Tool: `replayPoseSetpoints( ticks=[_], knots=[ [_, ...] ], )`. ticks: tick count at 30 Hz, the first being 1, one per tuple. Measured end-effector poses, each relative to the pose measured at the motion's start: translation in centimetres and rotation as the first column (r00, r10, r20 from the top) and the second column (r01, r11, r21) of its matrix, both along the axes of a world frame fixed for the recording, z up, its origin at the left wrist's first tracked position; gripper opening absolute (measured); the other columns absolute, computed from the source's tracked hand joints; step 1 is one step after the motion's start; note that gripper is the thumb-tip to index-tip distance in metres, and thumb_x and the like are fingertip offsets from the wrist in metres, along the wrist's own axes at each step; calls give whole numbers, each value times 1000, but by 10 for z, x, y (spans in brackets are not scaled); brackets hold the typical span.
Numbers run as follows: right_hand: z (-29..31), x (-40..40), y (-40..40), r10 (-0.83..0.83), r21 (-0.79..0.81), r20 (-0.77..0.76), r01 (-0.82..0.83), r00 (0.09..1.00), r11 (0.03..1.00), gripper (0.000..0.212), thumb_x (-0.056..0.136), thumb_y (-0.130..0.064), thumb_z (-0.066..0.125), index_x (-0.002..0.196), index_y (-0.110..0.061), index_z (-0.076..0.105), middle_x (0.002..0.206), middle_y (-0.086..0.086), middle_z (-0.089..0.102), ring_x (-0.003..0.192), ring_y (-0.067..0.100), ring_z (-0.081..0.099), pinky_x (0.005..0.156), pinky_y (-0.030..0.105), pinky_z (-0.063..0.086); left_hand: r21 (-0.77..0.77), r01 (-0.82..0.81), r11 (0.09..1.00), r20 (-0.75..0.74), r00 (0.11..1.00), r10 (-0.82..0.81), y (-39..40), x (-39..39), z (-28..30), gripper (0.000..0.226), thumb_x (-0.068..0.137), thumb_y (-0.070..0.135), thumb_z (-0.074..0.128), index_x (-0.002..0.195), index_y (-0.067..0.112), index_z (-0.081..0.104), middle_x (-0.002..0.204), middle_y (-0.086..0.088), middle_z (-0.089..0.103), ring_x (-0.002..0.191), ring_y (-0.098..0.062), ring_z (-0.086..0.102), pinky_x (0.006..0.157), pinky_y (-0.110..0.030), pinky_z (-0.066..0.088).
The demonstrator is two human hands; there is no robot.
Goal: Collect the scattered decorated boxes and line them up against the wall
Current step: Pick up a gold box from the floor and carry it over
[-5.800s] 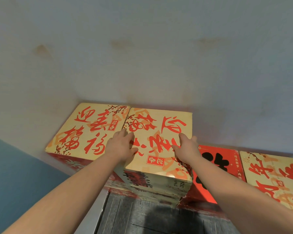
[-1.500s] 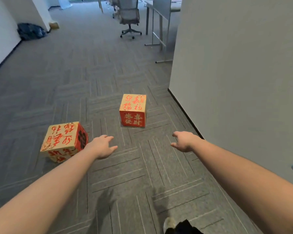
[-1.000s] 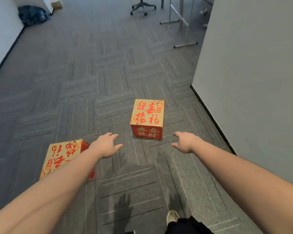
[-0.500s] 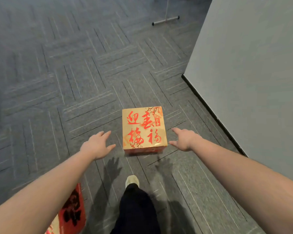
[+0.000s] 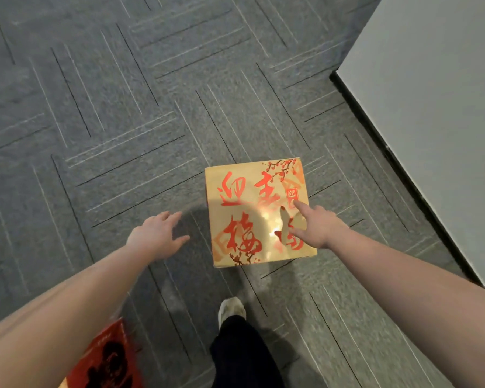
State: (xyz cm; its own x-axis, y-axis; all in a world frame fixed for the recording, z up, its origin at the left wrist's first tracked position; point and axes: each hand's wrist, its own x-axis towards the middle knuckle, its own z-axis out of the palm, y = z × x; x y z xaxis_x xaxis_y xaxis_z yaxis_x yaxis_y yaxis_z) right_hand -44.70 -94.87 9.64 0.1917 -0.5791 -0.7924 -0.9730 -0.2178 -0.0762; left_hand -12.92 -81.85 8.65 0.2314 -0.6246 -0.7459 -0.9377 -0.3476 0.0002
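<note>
Flanking gold box (image 5: 252, 214) | left hand (image 5: 154, 236), right hand (image 5: 317, 228) spread, empty | red box (image 5: 109, 357) lower-left | wall (image 5: 437, 107) right

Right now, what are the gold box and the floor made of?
The gold box looks like cardboard with a glossy printed skin: light glares off its top and its edges are crisp. The floor looks like grey carpet tile, matte and fuzzy, with visible square seams.

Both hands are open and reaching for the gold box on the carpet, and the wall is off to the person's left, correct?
Not quite. In the head view the wall is to the person's right. The rest holds: left hand and right hand are open, reaching for the gold box on the carpet.
</note>
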Motion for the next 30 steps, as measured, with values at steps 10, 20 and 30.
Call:
replayPoseSetpoints(
  ticks=[10, 20, 30],
  knots=[
    [-88, -2, -13, -215, -14, 11, 215, 977, 977, 96, 82, -61, 63, 150, -45, -1, 159, 15, -8, 135, 49, 31, 108, 51, 36, 4, -26, 1000, -106, 994, 27, -22, -35, -94, 101, 75, 81, 41, 147, 41, -18, 160, 3, 1, 146, -26, 15, 113, -47, 30],
    [-124, -3, 4, -427, 20, 103, 427, 898, 904, 108, 78, -47, 74, 150, -46, -7, 138, 22, 30, 122, 43, 46, 101, 50, 44, -52, -186, 981, -314, 936, 161, -23, -48, -126, 102, 81, 65, 54, 142, 45, -25, 159, 11, -6, 140, -20, 31, 104, -42, 44],
    [-65, 33, 4, -343, -79, 128, 354, 931, 932, 108, 78, -48, 74, 150, -45, -7, 132, 22, 34, 120, 43, 44, 101, 49, 42, -140, -389, 911, -376, 872, 314, -10, -29, -69, 107, 76, 62, 63, 140, 51, -21, 159, 12, 0, 136, -23, 36, 99, -43, 48]
  ],
)
